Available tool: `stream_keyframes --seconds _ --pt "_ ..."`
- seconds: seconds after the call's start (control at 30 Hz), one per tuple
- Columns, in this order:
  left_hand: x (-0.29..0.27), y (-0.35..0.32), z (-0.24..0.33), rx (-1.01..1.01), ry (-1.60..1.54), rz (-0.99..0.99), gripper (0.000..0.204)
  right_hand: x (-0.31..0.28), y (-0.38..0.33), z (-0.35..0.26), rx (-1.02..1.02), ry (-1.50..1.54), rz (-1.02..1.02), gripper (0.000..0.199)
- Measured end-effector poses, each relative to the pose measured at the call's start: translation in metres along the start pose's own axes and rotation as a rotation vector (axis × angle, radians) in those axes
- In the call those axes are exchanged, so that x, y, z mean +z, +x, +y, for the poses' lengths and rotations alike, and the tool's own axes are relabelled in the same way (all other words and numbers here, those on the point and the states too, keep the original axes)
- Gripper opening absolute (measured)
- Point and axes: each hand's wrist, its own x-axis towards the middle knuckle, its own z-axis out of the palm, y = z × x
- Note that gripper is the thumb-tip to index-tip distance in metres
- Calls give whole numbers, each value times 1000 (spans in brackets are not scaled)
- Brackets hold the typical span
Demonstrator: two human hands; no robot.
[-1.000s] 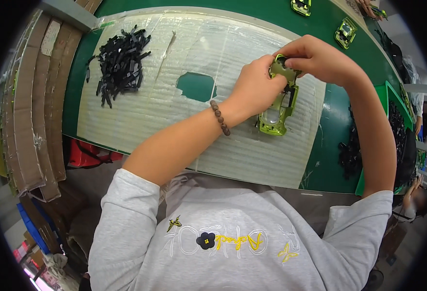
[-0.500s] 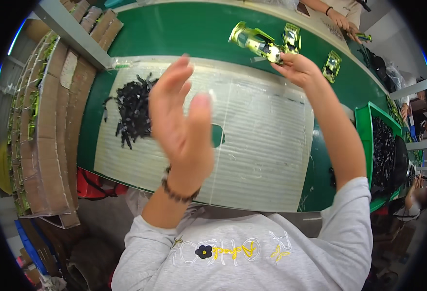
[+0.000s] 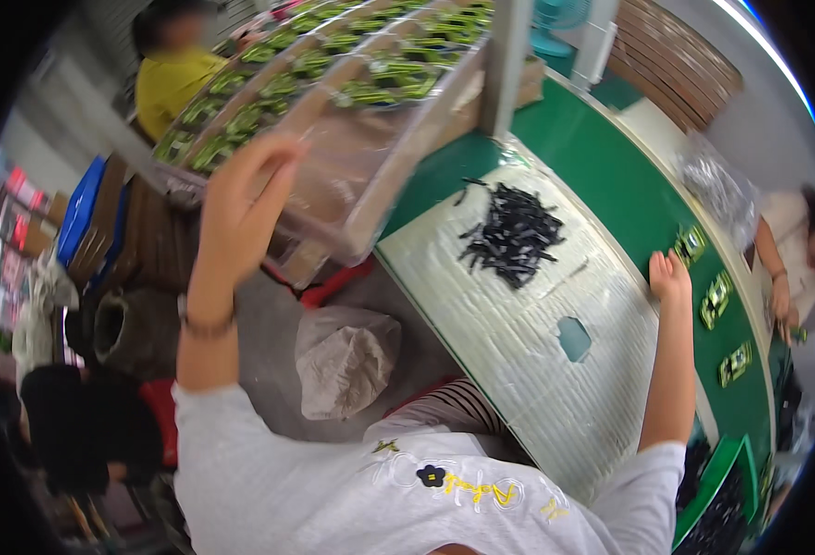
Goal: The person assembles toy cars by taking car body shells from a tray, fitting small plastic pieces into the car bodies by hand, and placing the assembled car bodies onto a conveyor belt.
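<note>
My left hand [image 3: 241, 208] is raised beside a tall cardboard box [image 3: 333, 171] with rows of yellow-green toy car parts [image 3: 389, 79]. Its fingers are blurred but stand apart from the thumb, and I see nothing between them. At the far right, my right hand [image 3: 669, 275] is over the green belt, fingers loosely bent. A yellow-green toy car [image 3: 690, 244] lies just beyond its fingertips; whether they touch is unclear. Two more toy cars, a middle one [image 3: 716, 299] and a nearer one [image 3: 734, 363], lie along the belt.
Black strip-like pieces [image 3: 518, 236] are heaped on the pale mat [image 3: 528, 342]. A green crate [image 3: 717, 490] of black parts stands at the lower right. A whitish sack [image 3: 347, 361] sits on the floor. Other people are at the upper left and far right.
The view has turned left, bringing the box into full sight. My left hand has moved from above the mat to the box. The toy car has left my right hand and lies on the belt.
</note>
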Motion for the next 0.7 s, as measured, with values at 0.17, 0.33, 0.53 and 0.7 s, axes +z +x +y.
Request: stream_keyframes --seconds 0.17,0.33,0.53,0.7 --pt "21 90 -74 440 329 -355 36 -30 -166 44 13 -287 -245 27" --pt "44 123 -84 424 461 -545 46 -113 -258 32 -283 -491 -321 22" --pt "-15 136 -129 468 394 -86 48 -211 -317 9 -718 -535 -206 11" --pt "40 9 77 874 450 144 63 -265 -339 -45 -1160 -890 171 10"
